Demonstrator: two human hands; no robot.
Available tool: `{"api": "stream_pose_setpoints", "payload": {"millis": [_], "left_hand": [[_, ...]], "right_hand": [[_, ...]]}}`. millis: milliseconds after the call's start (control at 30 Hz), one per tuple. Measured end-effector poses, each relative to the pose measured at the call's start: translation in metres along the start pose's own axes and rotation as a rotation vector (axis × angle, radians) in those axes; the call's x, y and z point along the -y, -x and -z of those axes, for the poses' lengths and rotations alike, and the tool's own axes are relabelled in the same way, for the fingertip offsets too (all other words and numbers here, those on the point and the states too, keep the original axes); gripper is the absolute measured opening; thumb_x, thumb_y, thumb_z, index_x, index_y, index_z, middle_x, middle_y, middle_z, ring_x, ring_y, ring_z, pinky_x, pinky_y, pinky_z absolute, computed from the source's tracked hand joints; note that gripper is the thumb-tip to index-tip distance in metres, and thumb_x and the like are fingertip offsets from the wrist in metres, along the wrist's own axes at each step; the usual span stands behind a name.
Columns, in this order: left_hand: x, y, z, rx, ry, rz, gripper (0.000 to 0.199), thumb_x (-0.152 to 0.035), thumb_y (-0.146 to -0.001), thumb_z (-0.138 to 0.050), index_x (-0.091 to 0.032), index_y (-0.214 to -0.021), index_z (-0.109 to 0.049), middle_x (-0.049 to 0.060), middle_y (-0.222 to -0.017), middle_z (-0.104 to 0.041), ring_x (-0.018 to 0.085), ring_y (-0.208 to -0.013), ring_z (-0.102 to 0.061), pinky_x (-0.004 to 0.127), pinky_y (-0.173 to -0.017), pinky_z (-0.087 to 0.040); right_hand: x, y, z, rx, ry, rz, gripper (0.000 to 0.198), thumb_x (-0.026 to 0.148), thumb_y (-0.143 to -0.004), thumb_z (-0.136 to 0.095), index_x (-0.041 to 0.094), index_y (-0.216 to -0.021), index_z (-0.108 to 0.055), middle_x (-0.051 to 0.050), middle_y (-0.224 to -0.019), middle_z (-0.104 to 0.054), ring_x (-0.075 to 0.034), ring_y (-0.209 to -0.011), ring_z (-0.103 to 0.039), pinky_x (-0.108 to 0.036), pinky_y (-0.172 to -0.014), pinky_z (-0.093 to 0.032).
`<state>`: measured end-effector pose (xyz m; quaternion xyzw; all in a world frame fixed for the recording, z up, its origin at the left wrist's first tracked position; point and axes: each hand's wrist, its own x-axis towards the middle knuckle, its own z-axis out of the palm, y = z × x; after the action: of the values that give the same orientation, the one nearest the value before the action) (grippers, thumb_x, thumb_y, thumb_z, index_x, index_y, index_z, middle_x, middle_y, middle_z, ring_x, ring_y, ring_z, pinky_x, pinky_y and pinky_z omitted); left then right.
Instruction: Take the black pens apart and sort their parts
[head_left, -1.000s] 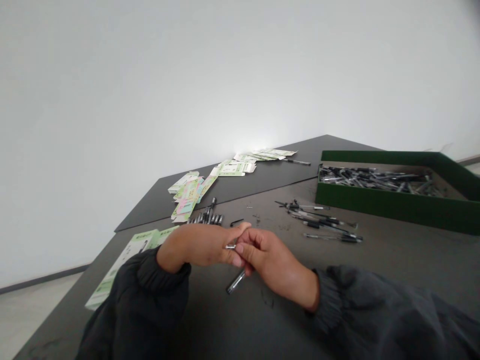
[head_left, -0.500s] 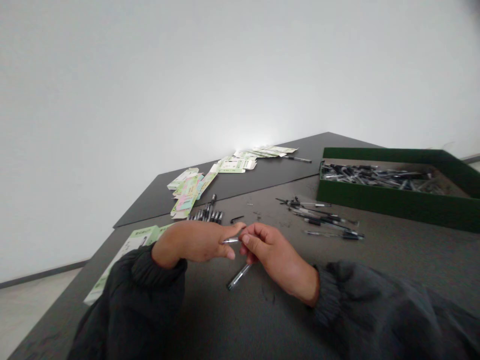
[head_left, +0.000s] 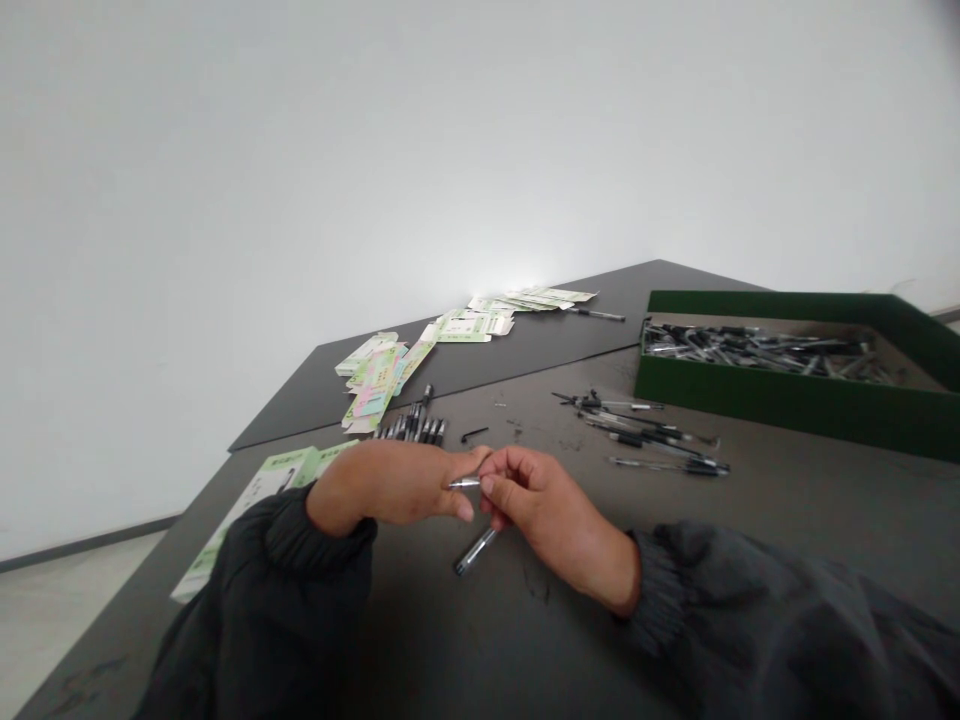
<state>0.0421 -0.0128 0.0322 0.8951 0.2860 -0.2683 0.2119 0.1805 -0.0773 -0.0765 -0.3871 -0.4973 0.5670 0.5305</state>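
- At the far left, a white and green box (head_left: 214, 555) lies flat on the dark table (head_left: 487, 640), partly covered by the left sleeve (head_left: 300, 600).
- Beyond the left arm, flattened cartons (head_left: 384, 372) in green, white and pink overlap one another in a loose pile.
- The left hand (head_left: 397, 485) is turned with its back upward. Its thumb and forefinger stand apart, with the silver end of a slim pen part between them; the other fingers are hidden, and I cannot tell whether they grip anything.
- Just beyond that hand, a cluster of dark-capped pens (head_left: 412, 425) lies side by side, their near ends hidden behind it.
- The slim pen part (head_left: 465, 483) spans the gap between the two hands, roughly level.
- A small black piece (head_left: 474, 434) lies on the table just past the fingertips.
- A clear pen (head_left: 475, 553) slants down and leftward from beneath the right hand; whether that hand holds it too, I cannot tell.
- Farther back, more flattened cartons (head_left: 472, 325) fan out along the table's rear edge.
- The right hand (head_left: 536, 495) pinches the slim pen part between thumb and forefinger.
- A single pen (head_left: 600, 315) lies beside the rear cartons.
- Loose pens (head_left: 652, 440) lie scattered in front of the green tray.
- At the far right, the green tray (head_left: 787, 415) holds a jumbled heap of pens (head_left: 757, 350).
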Motion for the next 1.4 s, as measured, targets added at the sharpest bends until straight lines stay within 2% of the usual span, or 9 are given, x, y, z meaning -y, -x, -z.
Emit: {"api": "stream_pose_setpoints", "payload": {"millis": [133, 633, 767, 933, 1033, 1100, 1200, 1267, 1400], "left_hand": [[0.001, -0.001, -0.002, -0.001, 0.030, -0.044, 0.035, -0.029, -0.089, -0.048, -0.016, -0.121, -0.043, 0.005, -0.104, -0.065, 0.019, -0.084, -0.060, 0.024, -0.073, -0.044], [-0.009, 0.001, 0.001, 0.007, -0.113, 0.063, 0.041, -0.031, -0.089, -0.051, -0.015, -0.126, -0.045, 0.006, -0.092, -0.068, 0.019, -0.072, -0.060, 0.026, -0.063, -0.043], [-0.009, 0.002, 0.001, -0.012, -0.117, 0.078, 0.047, -0.029, -0.089, -0.051, -0.011, -0.131, -0.041, 0.010, -0.098, -0.067, 0.020, -0.077, -0.062, 0.025, -0.065, -0.045], [-0.012, 0.002, 0.002, 0.049, -0.122, 0.143, 0.052, -0.027, -0.090, -0.049, -0.011, -0.136, -0.032, 0.007, -0.086, -0.069, 0.017, -0.070, -0.062, 0.022, -0.058, -0.043], [-0.013, 0.002, 0.002, 0.058, -0.094, 0.123, 0.050, -0.023, -0.088, -0.051, -0.012, -0.133, -0.033, 0.005, -0.081, -0.068, 0.016, -0.067, -0.061, 0.021, -0.055, -0.042], [-0.013, 0.002, 0.001, 0.052, -0.048, 0.102, 0.049, -0.020, -0.087, -0.051, -0.013, -0.132, -0.034, 0.003, -0.076, -0.067, 0.016, -0.065, -0.061, 0.020, -0.052, -0.041], [-0.012, 0.002, 0.001, 0.074, 0.063, 0.116, 0.039, -0.015, -0.087, -0.049, -0.014, -0.125, -0.041, 0.002, -0.075, -0.066, 0.015, -0.064, -0.061, 0.020, -0.052, -0.043], [-0.012, 0.002, 0.001, 0.092, 0.111, 0.118, 0.033, -0.009, -0.086, -0.047, -0.015, -0.119, -0.046, 0.003, -0.079, -0.066, 0.015, -0.066, -0.062, 0.020, -0.054, -0.044], [-0.012, 0.001, 0.001, 0.095, 0.097, 0.117, 0.045, -0.004, -0.081, -0.049, -0.015, -0.124, -0.041, 0.003, -0.083, -0.068, 0.015, -0.070, -0.063, 0.021, -0.055, -0.046]], "right_hand": [[-0.004, -0.001, 0.000, 0.007, 0.025, 0.022, 0.006, 0.019, -0.080, -0.052, 0.015, -0.077, -0.056, 0.003, -0.062, -0.054, -0.008, -0.050, -0.048, -0.020, -0.049, -0.040], [-0.004, 0.000, 0.001, -0.001, 0.194, 0.011, 0.011, 0.021, -0.083, -0.048, 0.016, -0.076, -0.055, 0.003, -0.060, -0.052, -0.010, -0.053, -0.047, -0.021, -0.050, -0.037], [0.008, 0.006, 0.006, -0.119, 0.320, 0.122, 0.004, 0.017, -0.081, -0.049, 0.018, -0.083, -0.052, 0.003, -0.068, -0.051, -0.011, -0.061, -0.048, -0.023, -0.057, -0.039], [0.025, 0.017, 0.009, -0.151, 0.684, 0.407, 0.050, 0.005, -0.078, -0.046, 0.022, -0.124, -0.041, 0.002, -0.077, -0.051, -0.015, -0.073, -0.051, -0.034, -0.079, -0.041], [0.027, 0.022, 0.006, -0.093, 0.823, 0.494, 0.063, 0.005, -0.079, -0.044, 0.019, -0.139, -0.028, -0.001, -0.083, -0.055, -0.018, -0.086, -0.054, -0.046, -0.101, -0.028], [0.028, 0.025, 0.003, -0.053, 0.845, 0.487, 0.066, 0.004, -0.080, -0.042, 0.017, -0.142, -0.023, -0.002, -0.084, -0.056, -0.018, -0.091, -0.055, -0.049, -0.107, -0.020], [0.029, 0.029, 0.000, -0.021, 0.822, 0.487, 0.069, 0.005, -0.078, -0.044, 0.017, -0.142, -0.020, -0.006, -0.095, -0.057, -0.021, -0.100, -0.052, -0.048, -0.103, -0.028], [0.031, 0.031, -0.001, -0.044, 0.824, 0.504, 0.062, 0.006, -0.078, -0.047, 0.019, -0.136, -0.030, -0.009, -0.105, -0.055, -0.024, -0.103, -0.050, -0.045, -0.095, -0.037], [0.030, 0.030, 0.001, -0.092, 0.839, 0.498, 0.046, 0.003, -0.077, -0.045, 0.019, -0.121, -0.045, -0.006, -0.091, -0.057, -0.022, -0.090, -0.052, -0.040, -0.084, -0.040]]}}
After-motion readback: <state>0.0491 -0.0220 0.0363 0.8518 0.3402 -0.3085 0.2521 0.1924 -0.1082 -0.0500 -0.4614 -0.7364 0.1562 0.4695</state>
